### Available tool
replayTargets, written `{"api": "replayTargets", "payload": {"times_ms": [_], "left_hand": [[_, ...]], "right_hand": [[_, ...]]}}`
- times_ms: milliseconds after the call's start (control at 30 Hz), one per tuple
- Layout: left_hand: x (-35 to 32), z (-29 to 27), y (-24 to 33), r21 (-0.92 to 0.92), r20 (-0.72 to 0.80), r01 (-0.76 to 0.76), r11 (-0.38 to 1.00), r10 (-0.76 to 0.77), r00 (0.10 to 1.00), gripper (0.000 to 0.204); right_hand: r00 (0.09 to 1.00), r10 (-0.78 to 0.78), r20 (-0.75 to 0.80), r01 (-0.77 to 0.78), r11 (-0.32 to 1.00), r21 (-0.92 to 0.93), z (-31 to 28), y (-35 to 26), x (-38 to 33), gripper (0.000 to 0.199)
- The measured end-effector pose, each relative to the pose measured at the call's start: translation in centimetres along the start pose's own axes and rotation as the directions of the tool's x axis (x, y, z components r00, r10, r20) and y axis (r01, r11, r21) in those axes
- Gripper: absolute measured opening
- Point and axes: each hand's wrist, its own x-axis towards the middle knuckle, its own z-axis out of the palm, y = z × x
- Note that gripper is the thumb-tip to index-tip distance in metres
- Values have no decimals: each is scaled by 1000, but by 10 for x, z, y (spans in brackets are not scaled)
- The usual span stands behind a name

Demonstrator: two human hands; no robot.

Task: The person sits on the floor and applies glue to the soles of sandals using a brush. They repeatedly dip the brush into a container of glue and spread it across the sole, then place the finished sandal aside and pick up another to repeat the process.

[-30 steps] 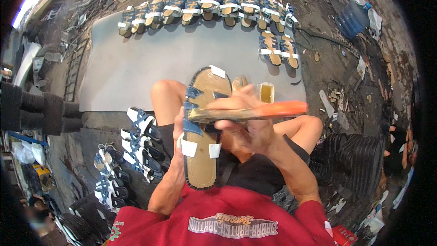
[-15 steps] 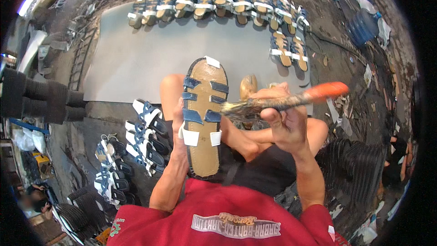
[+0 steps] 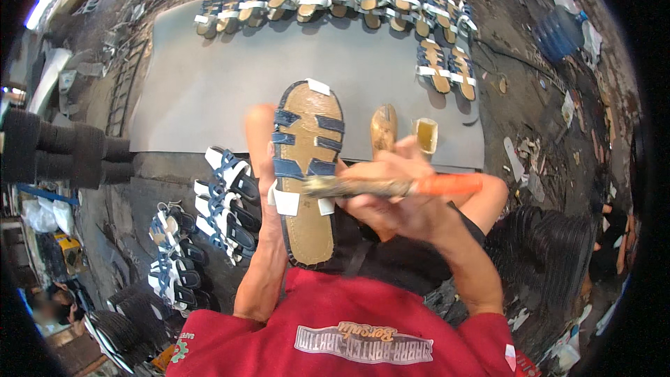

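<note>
Sole-side up, a sandal (image 3: 304, 234) lies in front of me, its tan base stitched round the edge and its dark blue and white strap ends folded onto it. The front part of the base looks wet and shiny. My left hand (image 3: 269, 185) grips it along its left side; most of those fingers are hidden beneath. In my right hand (image 3: 401, 204) is a brush (image 3: 450, 183) with an orange handle, slightly blurred. Its bristles are over the sandal's middle, near the white strap ends. Beyond that hand are a wooden shoe last (image 3: 383, 126) and a small container (image 3: 427, 137) of amber stuff.
A grey board (image 3: 279, 63) spreads ahead, with several upturned sandals (image 3: 312, 0) lined along its far edge and two more (image 3: 448, 70) at its right. White-and-blue sandals (image 3: 227, 202) are piled at my left. Black soles (image 3: 551, 265) stack at my right, blue water jugs (image 3: 558, 38) beyond.
My right hand has swung left and toward me, bringing the brush tip from the sandal's right edge over its middle. The container behind that hand has come into view.
</note>
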Motion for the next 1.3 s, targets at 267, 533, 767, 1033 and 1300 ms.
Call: {"api": "replayTargets", "payload": {"times_ms": [267, 533, 767, 1033, 1300], "left_hand": [[-5, 14, -6, 234, -253, -22, 972, 83, 964, 65], [5, -43, -11, -122, -263, 73, 990, -103, 959, 85], [-10, 3, -25, -12, -349, 244, 970, -233, 908, 76], [-12, -27, -26, -58, -303, 22, 998, -39, 952, 56], [-7, -28, -38, -268, -275, 17, 963, -93, 957, 73]], "right_hand": [[998, -2, 69, -7, 993, 120, -4, -5, 5, 28], [549, 675, -493, -632, 721, 283, -59, 101, -69, 46], [472, 588, -657, -873, 418, -252, -1, 220, -136, 57], [550, 539, -638, -811, 525, -256, 12, 217, -136, 40], [309, 847, -432, -933, 358, 33, 0, 217, -201, 47]]}}
